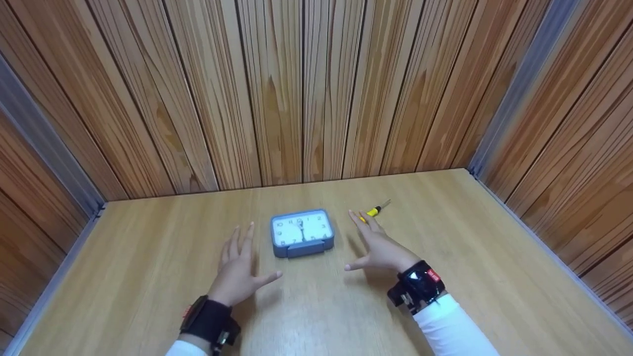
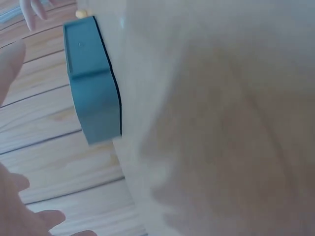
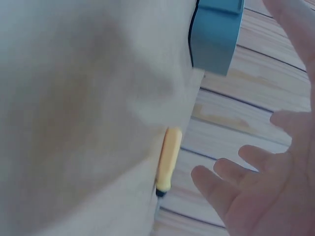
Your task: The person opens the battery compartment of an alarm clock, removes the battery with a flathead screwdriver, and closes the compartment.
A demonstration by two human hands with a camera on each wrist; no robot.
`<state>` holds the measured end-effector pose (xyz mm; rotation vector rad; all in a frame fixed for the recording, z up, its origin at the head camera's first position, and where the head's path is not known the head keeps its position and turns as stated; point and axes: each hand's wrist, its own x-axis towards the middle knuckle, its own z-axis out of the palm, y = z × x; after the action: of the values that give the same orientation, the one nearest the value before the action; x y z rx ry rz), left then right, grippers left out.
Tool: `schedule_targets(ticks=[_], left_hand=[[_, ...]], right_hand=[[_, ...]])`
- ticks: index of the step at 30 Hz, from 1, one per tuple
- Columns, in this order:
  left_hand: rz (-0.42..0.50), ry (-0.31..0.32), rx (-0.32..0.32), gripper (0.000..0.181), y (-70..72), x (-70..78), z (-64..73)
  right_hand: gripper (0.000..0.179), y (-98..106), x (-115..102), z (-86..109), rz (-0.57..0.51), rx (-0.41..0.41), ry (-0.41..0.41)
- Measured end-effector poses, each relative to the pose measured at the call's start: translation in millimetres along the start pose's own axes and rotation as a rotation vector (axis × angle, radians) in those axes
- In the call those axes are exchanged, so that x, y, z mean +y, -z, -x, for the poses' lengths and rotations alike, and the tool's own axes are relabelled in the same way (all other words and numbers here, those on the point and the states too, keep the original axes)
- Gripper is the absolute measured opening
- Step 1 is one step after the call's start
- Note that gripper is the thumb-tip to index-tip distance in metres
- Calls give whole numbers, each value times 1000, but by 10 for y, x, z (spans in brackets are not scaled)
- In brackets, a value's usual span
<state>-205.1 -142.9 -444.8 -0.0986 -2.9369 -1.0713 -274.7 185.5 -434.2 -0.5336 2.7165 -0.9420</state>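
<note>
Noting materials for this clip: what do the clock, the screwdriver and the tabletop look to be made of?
Clock: probably moulded plastic, matte blue-grey, with smooth rounded corners.
Screwdriver: likely a yellow plastic handle, evenly coloured, with a thin grey shaft that looks like metal.
Tabletop: wood or wood-look laminate, pale grain with a soft sheen; the pictures don't settle which.

Clock [image 1: 302,233]: landmark; obstacle between your hands, touching neither.
Left of clock: narrow strip of desk [image 1: 309,301], bounded by your left hand [image 1: 238,277].
Right of clock: similar gap, bounded by your right hand [image 1: 382,248]; yellow screwdriver [image 1: 374,211] obstructs low passage by that hand's fingers.
Before clock: broad passage for you between the thumbs.
Behind clock: open band of desk, stopped by plank wall [image 1: 277,99].
</note>
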Motion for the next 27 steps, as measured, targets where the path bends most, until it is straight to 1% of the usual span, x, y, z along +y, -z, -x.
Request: schedule_targets(ticks=[3,8,11,15,17,21,25,27], left_hand=[[102,0,21,122,-105,86,-94],[277,47,46,121,-252,180,-246],[366,96,44,120,-312,206,-322],[474,177,19,118,-375,225,-381],[516,214,14,117,-418,227,-393],[586,263,34,113,-517,222,-405],[650,297,67,103,-604,214,-429],[668,301,85,97,-638,212,-436]], right_hand=[[126,-49,-42,-88,-46,8,3],[123,-119,-118,-216,-110,21,-16],[121,-170,-150,-286,-146,22,-35],[116,-254,-150,-371,-212,32,-58],[112,-301,-143,-406,-253,39,-81],[105,-398,-133,-458,-331,71,-105],[96,-486,-139,-498,-377,104,-94],[92,-523,-145,-509,-379,116,-90]])
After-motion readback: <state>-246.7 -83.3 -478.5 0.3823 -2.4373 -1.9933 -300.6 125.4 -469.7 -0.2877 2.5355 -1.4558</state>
